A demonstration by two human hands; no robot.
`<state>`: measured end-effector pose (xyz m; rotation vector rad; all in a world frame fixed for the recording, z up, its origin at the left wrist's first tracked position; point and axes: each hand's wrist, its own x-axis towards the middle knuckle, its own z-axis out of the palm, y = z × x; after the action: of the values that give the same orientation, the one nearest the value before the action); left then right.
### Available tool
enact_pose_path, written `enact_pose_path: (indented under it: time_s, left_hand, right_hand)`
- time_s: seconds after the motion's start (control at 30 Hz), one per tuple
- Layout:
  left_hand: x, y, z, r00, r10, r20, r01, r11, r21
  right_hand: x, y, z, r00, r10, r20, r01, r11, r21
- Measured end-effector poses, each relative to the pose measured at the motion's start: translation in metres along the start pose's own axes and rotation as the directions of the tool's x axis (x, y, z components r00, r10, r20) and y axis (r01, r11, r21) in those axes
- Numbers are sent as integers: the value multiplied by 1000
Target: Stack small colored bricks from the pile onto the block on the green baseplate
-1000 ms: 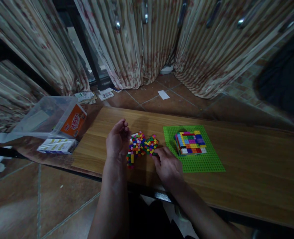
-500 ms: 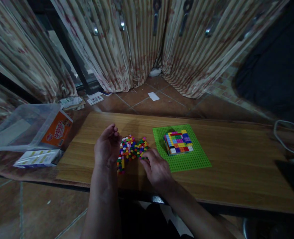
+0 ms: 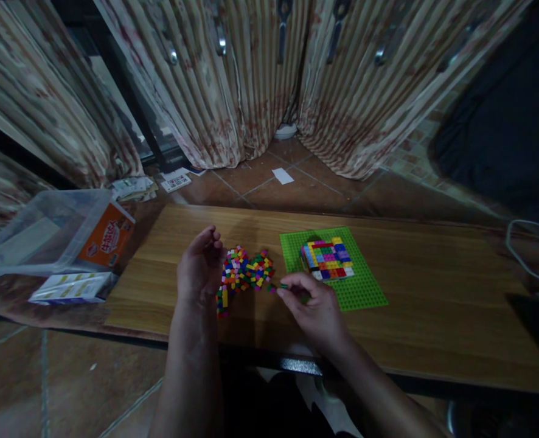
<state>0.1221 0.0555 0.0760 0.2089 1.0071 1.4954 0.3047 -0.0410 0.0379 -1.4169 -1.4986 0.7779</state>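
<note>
My right hand (image 3: 317, 307) pinches a small green toy brick (image 3: 283, 286) between thumb and fingertips, just right of the loose bricks. A heap of small coloured bricks (image 3: 251, 269) lies on the wooden table between my hands. At its left side, my left hand (image 3: 200, 264) is held palm inward with loosely bent fingers, and nothing shows in it. Beyond my right hand lies a green studded baseplate (image 3: 365, 286). On it stands a low block of multicoloured bricks (image 3: 328, 258), several layers high.
A clear plastic bin (image 3: 55, 213) with an orange label stands at the left, with a white box (image 3: 73, 288) in front of it. The wooden table (image 3: 434, 304) stretches to the right. Striped curtains (image 3: 251, 79) hang behind, and a pale cable (image 3: 509, 249) loops at the right.
My right hand has moved right, away from the brick heap, with a green brick now visible in its fingertips. My left hand has stayed nearly in place.
</note>
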Motion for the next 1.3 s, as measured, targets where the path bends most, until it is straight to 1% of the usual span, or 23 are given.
enact_pose_path:
  time_s: [0.17, 0.27, 0.4, 0.53, 0.67, 0.73, 0.8, 0.9, 0.97, 1.03, 1.13, 1.2, 1.3]
  left_hand:
    - [0, -2, 0, 1000, 0, 9, 0, 1000, -9]
    - [0, -1, -1, 1000, -4, 9, 4, 1000, -11]
    - [1, 1, -3, 1000, -7, 10, 7, 1000, -19]
    - [1, 2, -4, 1000, 0, 7, 0, 1000, -17]
    - [-1, 2, -3, 1000, -3, 6, 3, 1000, -12]
    - [-1, 3, -2, 1000, -1, 11, 1, 1000, -5]
    - [0, 3, -2, 1000, 2, 8, -2, 1000, -3]
    - [1, 3, -1, 1000, -3, 7, 3, 1000, -9]
    - [1, 3, -1, 1000, -11, 7, 11, 1000, -9]
    - [1, 3, 0, 1000, -13, 3, 13, 1000, -6]
    - [-1, 1, 3, 1000, -9, 6, 9, 1000, -1]
    - [-2, 0, 5, 1000, -3, 13, 3, 1000, 0]
    - [-2, -2, 6, 1000, 2, 24, -2, 1000, -3]
  right_hand:
    - [0, 8, 5, 996, -25, 82, 41, 981, -191]
    - [0, 11, 9, 992, -35, 123, 64, 968, -242]
    - [0, 11, 10, 993, -23, 116, 48, 975, -215]
    - [-1, 7, 11, 996, -15, 93, 21, 997, -70]
    - [-3, 2, 4, 998, -47, 41, 46, 998, 34]
    - [-2, -1, -5, 998, -58, 10, 57, 997, 60]
    - [-1, -3, -18, 998, -39, -43, 42, 997, 70]
    - [2, 1, -43, 980, 34, -194, -20, 997, 74]
    - [3, 9, -62, 944, 89, -317, -71, 995, 68]
    - [4, 19, -79, 907, 122, -403, -129, 992, 10]
    - [4, 30, -96, 888, 126, -443, -213, 965, -152]
    - [4, 33, -101, 885, 124, -449, -248, 941, -229]
    - [6, 34, -99, 884, 135, -448, -275, 925, -262]
